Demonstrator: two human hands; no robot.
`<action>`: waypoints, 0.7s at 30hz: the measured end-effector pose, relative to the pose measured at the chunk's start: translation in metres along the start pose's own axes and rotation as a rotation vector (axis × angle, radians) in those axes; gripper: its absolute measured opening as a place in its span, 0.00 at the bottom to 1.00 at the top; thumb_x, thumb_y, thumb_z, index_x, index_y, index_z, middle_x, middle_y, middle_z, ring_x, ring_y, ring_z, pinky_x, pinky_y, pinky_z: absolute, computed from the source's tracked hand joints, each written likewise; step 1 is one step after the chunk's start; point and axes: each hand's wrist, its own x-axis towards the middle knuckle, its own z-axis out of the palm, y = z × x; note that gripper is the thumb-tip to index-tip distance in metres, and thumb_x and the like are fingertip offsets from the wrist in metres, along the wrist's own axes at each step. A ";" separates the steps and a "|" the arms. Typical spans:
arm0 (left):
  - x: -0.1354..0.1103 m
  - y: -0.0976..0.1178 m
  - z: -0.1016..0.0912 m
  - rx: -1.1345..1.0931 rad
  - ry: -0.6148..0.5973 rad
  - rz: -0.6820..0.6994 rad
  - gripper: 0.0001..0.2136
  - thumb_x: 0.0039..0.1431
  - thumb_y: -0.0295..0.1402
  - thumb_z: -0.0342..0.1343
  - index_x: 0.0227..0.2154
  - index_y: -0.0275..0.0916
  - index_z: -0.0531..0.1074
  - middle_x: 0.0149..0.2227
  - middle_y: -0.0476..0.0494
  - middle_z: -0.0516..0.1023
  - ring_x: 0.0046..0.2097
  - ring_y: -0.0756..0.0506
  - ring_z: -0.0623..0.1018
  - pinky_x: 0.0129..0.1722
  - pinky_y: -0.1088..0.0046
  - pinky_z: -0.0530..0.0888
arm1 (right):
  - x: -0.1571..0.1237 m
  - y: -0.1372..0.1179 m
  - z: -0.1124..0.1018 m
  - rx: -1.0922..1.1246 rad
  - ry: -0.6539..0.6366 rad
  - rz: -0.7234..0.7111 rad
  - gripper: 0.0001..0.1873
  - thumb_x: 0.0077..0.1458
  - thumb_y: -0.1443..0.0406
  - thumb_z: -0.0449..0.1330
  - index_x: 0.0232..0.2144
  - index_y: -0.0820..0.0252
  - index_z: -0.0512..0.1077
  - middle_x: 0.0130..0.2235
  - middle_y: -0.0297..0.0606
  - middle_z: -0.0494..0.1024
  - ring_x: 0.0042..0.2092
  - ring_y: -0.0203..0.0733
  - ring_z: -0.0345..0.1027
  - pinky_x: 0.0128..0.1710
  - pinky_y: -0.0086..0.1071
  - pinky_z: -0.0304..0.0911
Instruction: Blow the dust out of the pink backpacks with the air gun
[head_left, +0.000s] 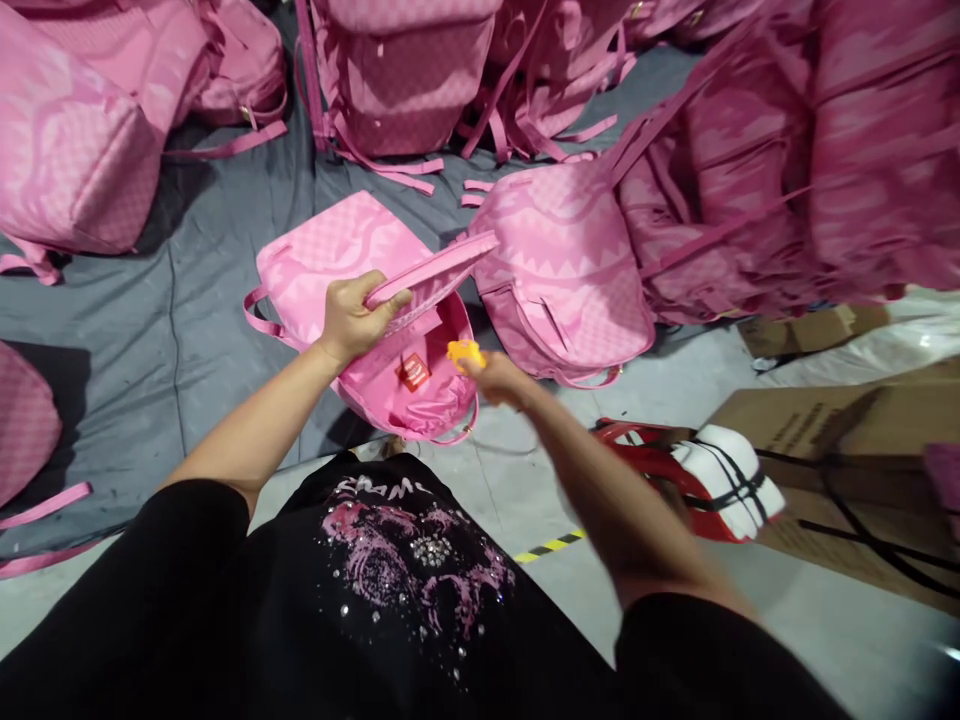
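Observation:
A pink patterned backpack (345, 235) lies on the grey sheet in front of me with its main compartment unzipped. My left hand (358, 318) is closed round the edge of its raised flap (442, 268), holding it up. Inside, a red-orange label (412, 371) shows against the pink lining. My right hand (499, 378), blurred by motion, is at the right rim of the opening. It grips a small yellow-orange object (466, 354), whose kind I cannot make out. Just right of the open bag lies another pink backpack (559, 260), touching or nearly touching it.
More pink backpacks (409, 85) stand along the back, with others (82, 140) at left and a dense row (765, 170) at right. Cardboard boxes (810, 430) and a red-and-white strapped item (724, 480) sit on the floor at right. Yellow-black tape (551, 547) marks the floor.

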 end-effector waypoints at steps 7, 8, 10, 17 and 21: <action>-0.004 -0.009 -0.001 0.042 0.033 0.033 0.30 0.58 0.60 0.53 0.17 0.41 0.54 0.17 0.55 0.50 0.21 0.53 0.56 0.25 0.72 0.55 | -0.022 -0.048 -0.076 -0.903 -0.222 0.135 0.19 0.64 0.52 0.56 0.37 0.65 0.73 0.23 0.39 0.74 0.21 0.39 0.67 0.26 0.32 0.63; -0.004 -0.009 0.000 0.065 0.029 0.032 0.29 0.59 0.59 0.52 0.17 0.41 0.55 0.17 0.55 0.51 0.21 0.53 0.57 0.25 0.72 0.56 | -0.022 -0.052 -0.078 -0.914 -0.217 0.139 0.20 0.65 0.52 0.55 0.35 0.64 0.73 0.23 0.39 0.74 0.21 0.38 0.67 0.26 0.33 0.63; -0.006 -0.008 0.002 0.130 0.040 0.004 0.27 0.60 0.59 0.53 0.19 0.41 0.59 0.18 0.54 0.54 0.22 0.52 0.61 0.26 0.72 0.58 | -0.015 -0.059 -0.080 -0.949 -0.215 0.149 0.21 0.66 0.53 0.54 0.32 0.64 0.73 0.24 0.41 0.75 0.22 0.39 0.68 0.28 0.34 0.64; -0.021 0.010 -0.005 0.322 0.166 0.089 0.19 0.61 0.52 0.57 0.44 0.41 0.70 0.41 0.44 0.75 0.47 0.43 0.76 0.52 0.62 0.68 | 0.053 -0.079 -0.064 -0.986 -0.203 0.044 0.21 0.53 0.55 0.69 0.20 0.65 0.70 0.27 0.42 0.75 0.35 0.48 0.76 0.39 0.42 0.68; -0.072 0.041 0.006 0.146 -0.170 0.226 0.12 0.68 0.44 0.48 0.48 0.48 0.71 0.43 0.50 0.75 0.49 0.46 0.76 0.55 0.60 0.69 | 0.101 -0.090 -0.041 -0.548 0.019 -0.152 0.25 0.40 0.62 0.76 0.12 0.60 0.63 0.20 0.32 0.69 0.34 0.44 0.75 0.39 0.39 0.67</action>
